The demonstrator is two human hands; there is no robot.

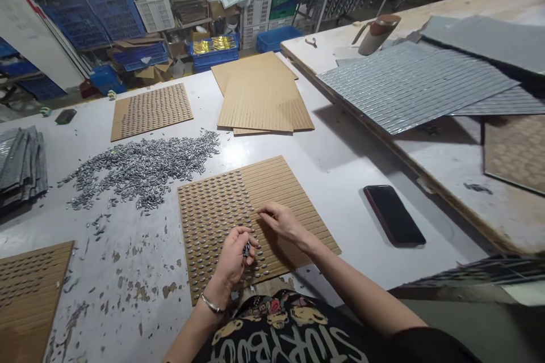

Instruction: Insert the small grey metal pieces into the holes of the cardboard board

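In front of me lies a ridged brown cardboard sheet point(293, 187), its left part set with rows of small grey oval pieces point(213, 204). My left hand point(236, 252) is curled around a small clump of these pieces, above the sheet's lower middle. My right hand point(281, 221) pinches at the edge of the filled rows; whatever is between its fingertips is too small to make out. A large heap of loose grey oval pieces point(149, 164) spreads over the table to the upper left of the sheet.
A filled cardboard sheet point(153, 110) lies behind the heap, and another point(29, 295) at lower left. Bare cardboard sheets point(259, 96) are stacked at the back. A phone point(394, 215) lies right. Silvery striped sheets point(417, 82) and a jug point(377, 34) rest on the adjoining table.
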